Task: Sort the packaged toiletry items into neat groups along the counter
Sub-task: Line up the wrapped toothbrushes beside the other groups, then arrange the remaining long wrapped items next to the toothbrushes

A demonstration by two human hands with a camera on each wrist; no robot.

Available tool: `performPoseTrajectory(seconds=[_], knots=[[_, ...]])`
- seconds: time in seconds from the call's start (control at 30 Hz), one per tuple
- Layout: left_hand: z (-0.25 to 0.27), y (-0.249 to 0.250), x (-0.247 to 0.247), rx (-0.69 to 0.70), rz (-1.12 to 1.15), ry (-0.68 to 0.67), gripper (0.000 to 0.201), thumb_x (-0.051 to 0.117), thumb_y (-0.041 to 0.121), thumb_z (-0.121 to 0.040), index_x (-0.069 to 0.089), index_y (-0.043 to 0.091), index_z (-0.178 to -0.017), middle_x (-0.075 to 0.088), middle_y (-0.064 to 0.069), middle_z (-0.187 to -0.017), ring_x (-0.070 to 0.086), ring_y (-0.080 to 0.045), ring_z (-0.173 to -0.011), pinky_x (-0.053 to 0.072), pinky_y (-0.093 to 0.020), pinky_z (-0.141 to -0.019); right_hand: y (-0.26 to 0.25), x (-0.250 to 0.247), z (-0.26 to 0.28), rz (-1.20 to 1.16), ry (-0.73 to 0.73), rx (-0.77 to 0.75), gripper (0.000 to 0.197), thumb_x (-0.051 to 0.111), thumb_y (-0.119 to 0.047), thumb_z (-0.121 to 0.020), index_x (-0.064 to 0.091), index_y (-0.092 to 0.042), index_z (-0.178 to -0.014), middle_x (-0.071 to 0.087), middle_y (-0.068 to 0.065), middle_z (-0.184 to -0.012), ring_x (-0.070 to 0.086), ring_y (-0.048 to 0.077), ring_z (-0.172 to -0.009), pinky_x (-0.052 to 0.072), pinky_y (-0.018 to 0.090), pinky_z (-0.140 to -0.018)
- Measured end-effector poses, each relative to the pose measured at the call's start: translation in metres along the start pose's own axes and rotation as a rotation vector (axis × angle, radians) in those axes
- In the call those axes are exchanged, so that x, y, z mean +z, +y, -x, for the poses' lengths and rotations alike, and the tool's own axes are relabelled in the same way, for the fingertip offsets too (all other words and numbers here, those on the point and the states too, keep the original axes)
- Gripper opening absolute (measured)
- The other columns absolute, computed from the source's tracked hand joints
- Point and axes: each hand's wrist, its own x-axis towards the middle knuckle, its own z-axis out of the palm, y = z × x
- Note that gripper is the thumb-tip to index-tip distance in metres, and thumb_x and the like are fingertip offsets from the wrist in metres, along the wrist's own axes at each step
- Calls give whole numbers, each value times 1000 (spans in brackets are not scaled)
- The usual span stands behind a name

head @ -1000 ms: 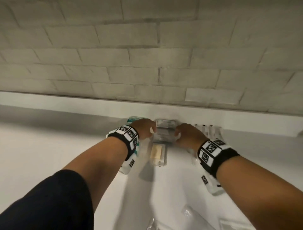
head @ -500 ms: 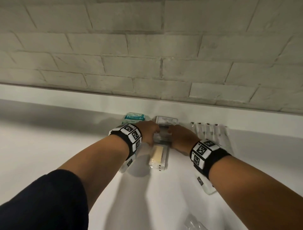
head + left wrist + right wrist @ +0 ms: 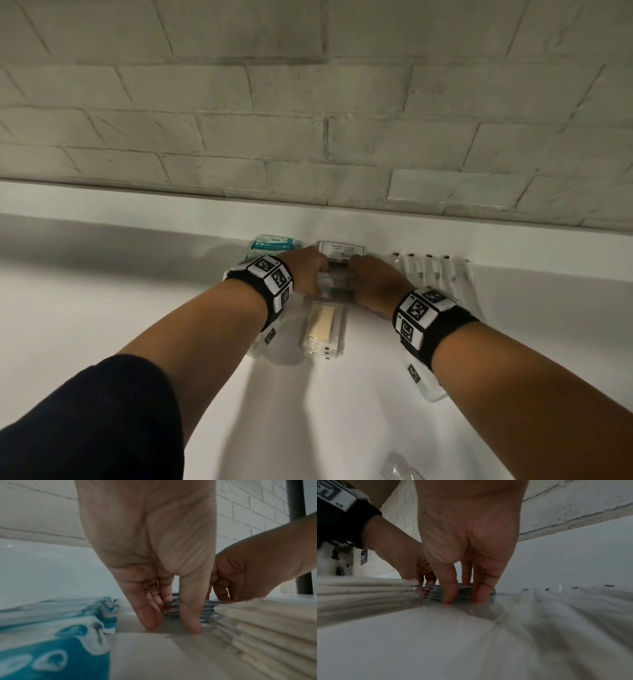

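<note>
A crinkled clear wrapper (image 3: 399,467) lay cut off at the near edge of the smooth white worktop (image 3: 102,308), its contents impossible to make out. Beyond it sat a flat stack of clear packets with a cream insert (image 3: 323,325) — layered edges ridged in the wrist views. Just behind, the left hand (image 3: 306,274) and right hand (image 3: 375,286) squeezed a low stack of shampoo sachets (image 3: 339,274) from either side, fingers straight, tips down on the worktop; the hands hid most of the stack, only its printed top label showing. Teal-and-white soft packs (image 3: 274,244) lay left, a row of thin clear sleeves (image 3: 431,270) right, blurred. Rough white brick wall (image 3: 308,120) rose behind.
</note>
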Motion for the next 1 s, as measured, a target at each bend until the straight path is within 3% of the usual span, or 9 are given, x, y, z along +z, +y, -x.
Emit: performPoseTrajectory(seconds=[0.07, 0.2, 0.27, 0.37, 0.47, 0.57, 0.7, 0.83, 1.0], knots=[[2, -3, -1, -20, -11, -7, 52, 82, 30, -68, 63, 9, -112, 64, -10, -113, 61, -23, -91, 50, -31, -81, 3, 0, 3, -24, 18, 9, 36, 59, -18, -87, 49, -12, -120, 58, 10, -121, 57, 27, -110, 48, 33, -92], [25, -12, -11, -133, -11, 16, 65, 79, 34, -73, 53, 14, -129, 56, -4, -128, 56, -25, -115, 45, -33, -97, 14, -15, 27, -145, 82, 12, 51, 66, -25, -81, 46, -15, -126, 55, 3, -121, 56, 24, -111, 48, 33, -89], [45, -10, -21, -150, -48, 63, 50, 72, 36, -80, 56, 13, -120, 57, -5, -125, 56, -27, -112, 44, -32, -93, 27, -27, 44, -120, 88, 44, 39, 63, -19, -80, 52, -13, -117, 56, 8, -115, 55, 27, -107, 45, 33, -83], [80, 15, -34, -143, -145, 138, 26, 62, 33, -86, 62, 12, -100, 64, -12, -111, 60, -31, -102, 43, -30, -80, 41, -44, 76, 13, 15, 57, 20, 62, -22, -83, 57, -14, -101, 57, 0, -94, 54, 21, -89, 38, 27, -65], [116, 61, -26, -47, -166, 146, 17, 58, 32, -87, 61, 15, -87, 65, -6, -96, 62, -28, -93, 39, -26, -70, 50, -49, 126, 23, -117, 81, 21, 69, -28, -82, 61, -15, -96, 57, -4, -89, 54, 17, -85, 40, 27, -68], [148, 119, 3, 95, -98, 66, 17, 62, 39, -85, 60, 23, -88, 62, 1, -96, 59, -23, -94, 45, -28, -75, 58, -51, 187, -7, -226, 133, 26, 74, -34, -78, 64, -20, -98, 61, -5, -96, 59, 16, -87, 49, 31, -77], [167, 186, 53, 279, -29, -101, 41, 71, 42, -80, 58, 20, -111, 58, 3, -110, 55, -18, -99, 45, -30, -83, 67, -34, 247, 221, -359, 140, 34, 75, -32, -75, 64, -22, -105, 60, -5, -105, 56, 15, -90, 46, 27, -73], [171, 214, 89, 230, -79, -168, 55, 77, 39, -74, 51, 20, -119, 57, 1, -118, 53, -21, -104, 46, -35, -88, 80, -7, 283, 240, -295, 177, 56, 76, -36, -76, 48, -19, -121, 58, 1, -112, 57, 21, -92, 49, 34, -78], [176, 218, 86, 116, -159, -230, 39, 68, 41, -82, 57, 19, -112, 61, -2, -115, 56, -22, -99, 46, -32, -84, 87, -6, 294, 211, -357, 228, 34, 62, -35, -84, 63, -6, -102, 67, 10, -101, 63, 26, -89, 48, 33, -70]])
